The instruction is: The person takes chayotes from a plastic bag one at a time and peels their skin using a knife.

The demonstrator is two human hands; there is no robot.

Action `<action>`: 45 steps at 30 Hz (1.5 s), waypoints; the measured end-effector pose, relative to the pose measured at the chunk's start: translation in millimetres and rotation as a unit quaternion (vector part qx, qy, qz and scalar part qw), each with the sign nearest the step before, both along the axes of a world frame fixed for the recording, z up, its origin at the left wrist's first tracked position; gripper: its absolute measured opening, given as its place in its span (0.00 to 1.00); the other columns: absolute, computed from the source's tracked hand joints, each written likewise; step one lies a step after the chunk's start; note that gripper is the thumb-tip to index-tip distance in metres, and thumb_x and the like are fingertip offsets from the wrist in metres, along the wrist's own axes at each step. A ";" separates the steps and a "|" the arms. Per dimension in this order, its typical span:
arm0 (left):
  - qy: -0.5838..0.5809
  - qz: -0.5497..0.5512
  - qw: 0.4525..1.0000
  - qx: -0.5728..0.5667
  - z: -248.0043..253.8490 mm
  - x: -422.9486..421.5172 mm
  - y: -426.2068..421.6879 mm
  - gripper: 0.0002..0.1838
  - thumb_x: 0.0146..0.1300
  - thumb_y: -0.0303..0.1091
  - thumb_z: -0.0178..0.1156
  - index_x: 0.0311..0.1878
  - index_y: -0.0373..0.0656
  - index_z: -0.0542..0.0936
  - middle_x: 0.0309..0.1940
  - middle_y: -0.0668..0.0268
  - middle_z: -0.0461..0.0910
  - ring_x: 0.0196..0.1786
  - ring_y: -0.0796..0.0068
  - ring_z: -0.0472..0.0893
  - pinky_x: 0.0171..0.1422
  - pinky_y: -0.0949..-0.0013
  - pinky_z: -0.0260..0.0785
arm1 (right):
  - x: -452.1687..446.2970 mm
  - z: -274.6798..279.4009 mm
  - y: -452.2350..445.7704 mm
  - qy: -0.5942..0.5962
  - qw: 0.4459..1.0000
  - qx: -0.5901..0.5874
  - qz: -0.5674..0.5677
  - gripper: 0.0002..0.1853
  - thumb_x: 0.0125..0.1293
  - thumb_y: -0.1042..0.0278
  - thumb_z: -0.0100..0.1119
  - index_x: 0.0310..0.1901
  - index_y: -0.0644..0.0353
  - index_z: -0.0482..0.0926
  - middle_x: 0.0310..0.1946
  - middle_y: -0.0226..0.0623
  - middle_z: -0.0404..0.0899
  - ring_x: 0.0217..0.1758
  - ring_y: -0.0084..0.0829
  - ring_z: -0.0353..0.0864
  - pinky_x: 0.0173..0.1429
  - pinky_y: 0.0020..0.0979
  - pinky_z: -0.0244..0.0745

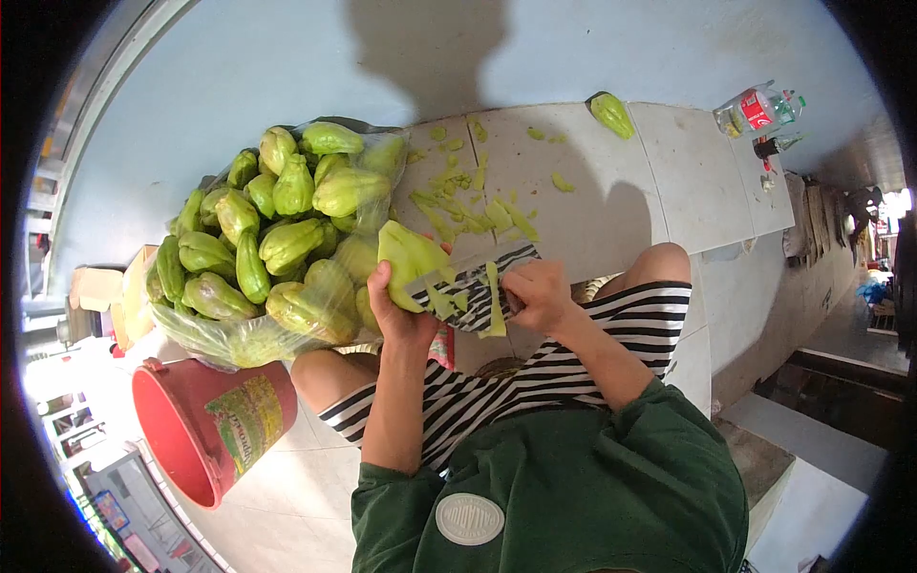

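My left hand (403,320) is wrapped round a pale green chayote (409,254) with its skin pared off, at least on the side I see. A wide-bladed knife (475,285) lies against the chayote's near side. Its shiny blade mirrors the striped shorts, and strips of peel cling to it. My right hand (541,298) is closed on the knife's handle end, and the handle itself is mostly hidden by the fingers. Beyond the blade, green peelings (458,205) are scattered over the pale tiles (535,172).
To the left, a large clear plastic bag (239,353) brims with unpeeled chayotes (291,186). A red bucket (177,430) is tipped on its side below it. One chayote (611,115) lies by the wall. A plastic bottle (759,112) rests at the far right.
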State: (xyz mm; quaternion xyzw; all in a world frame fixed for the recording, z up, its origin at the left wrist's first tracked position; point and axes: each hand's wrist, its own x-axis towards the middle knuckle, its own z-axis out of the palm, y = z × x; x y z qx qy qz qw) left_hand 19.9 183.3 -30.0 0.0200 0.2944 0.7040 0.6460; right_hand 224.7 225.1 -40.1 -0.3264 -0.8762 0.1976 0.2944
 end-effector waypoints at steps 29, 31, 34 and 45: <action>0.097 -0.112 0.986 0.073 -7.8 1.1 -5.5 0.42 0.50 0.41 0.61 0.69 0.38 0.61 0.56 0.50 0.74 0.56 0.54 0.77 0.59 0.54 0.74 | 8.3 -9.5 6.8 0.003 0.992 -0.115 0.043 0.15 0.39 0.64 0.69 0.28 0.57 0.74 0.21 0.38 0.75 0.27 0.46 0.78 0.30 0.42 0.70; 0.083 -0.098 0.991 0.045 -0.7 3.4 -4.3 0.42 0.50 0.42 0.62 0.68 0.37 0.61 0.56 0.50 0.74 0.56 0.54 0.77 0.59 0.55 0.74 | 2.9 -19.0 16.6 0.027 0.995 -0.094 -0.012 0.18 0.41 0.61 0.72 0.22 0.56 0.68 0.15 0.35 0.67 0.18 0.40 0.70 0.24 0.37 0.63; 0.068 -0.132 0.985 0.084 2.4 -2.7 -3.3 0.43 0.49 0.42 0.64 0.68 0.37 0.61 0.56 0.49 0.73 0.56 0.55 0.78 0.58 0.55 0.76 | 7.4 -3.6 8.6 0.009 0.994 -0.108 0.003 0.15 0.42 0.64 0.71 0.24 0.57 0.70 0.16 0.37 0.69 0.19 0.42 0.71 0.25 0.37 0.64; 0.072 -0.136 0.985 0.080 6.9 0.1 -4.9 0.44 0.48 0.43 0.64 0.68 0.36 0.58 0.53 0.50 0.72 0.53 0.52 0.80 0.47 0.49 0.81 | 1.7 1.7 14.0 0.013 0.988 -0.154 -0.022 0.13 0.45 0.70 0.69 0.30 0.61 0.74 0.18 0.43 0.71 0.22 0.45 0.73 0.27 0.37 0.66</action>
